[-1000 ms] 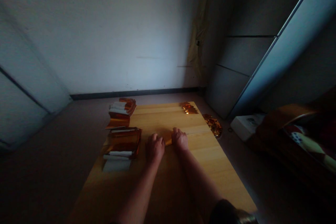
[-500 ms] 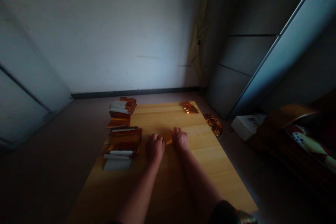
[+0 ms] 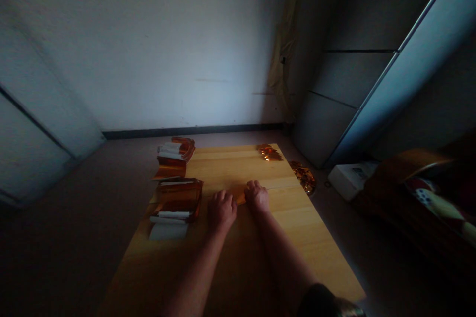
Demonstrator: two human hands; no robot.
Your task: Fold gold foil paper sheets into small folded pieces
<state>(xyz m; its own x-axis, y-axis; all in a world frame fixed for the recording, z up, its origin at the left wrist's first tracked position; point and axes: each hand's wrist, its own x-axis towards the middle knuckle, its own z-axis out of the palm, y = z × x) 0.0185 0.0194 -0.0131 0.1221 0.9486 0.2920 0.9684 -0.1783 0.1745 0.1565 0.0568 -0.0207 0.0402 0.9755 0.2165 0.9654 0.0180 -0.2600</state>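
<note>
A small piece of orange-gold foil paper (image 3: 241, 196) lies on the wooden table (image 3: 301, 237), between my two hands. My left hand (image 3: 223, 209) has its fingers curled down onto the paper's left side. At the right side, the closed fingers of my right hand (image 3: 257, 197) press on the paper. Both hands cover much of it, so its folds cannot be made out. Left of my left hand sits a stack of orange foil sheets with white paper (image 3: 177, 197). Another such bundle (image 3: 176, 149) is at the far left corner.
Shiny folded foil pieces (image 3: 270, 152) lie at the table's far right corner. A heap of similar foil pieces (image 3: 304, 178) is beyond the right edge, lower down. A white box (image 3: 351, 181) stands on the floor near wooden furniture (image 3: 420, 161). A wall (image 3: 178, 59) rises behind the table.
My left hand has shifted very slightly, its fingers now flatter over the paper. The right hand stays almost in place. The view has moved a little.
</note>
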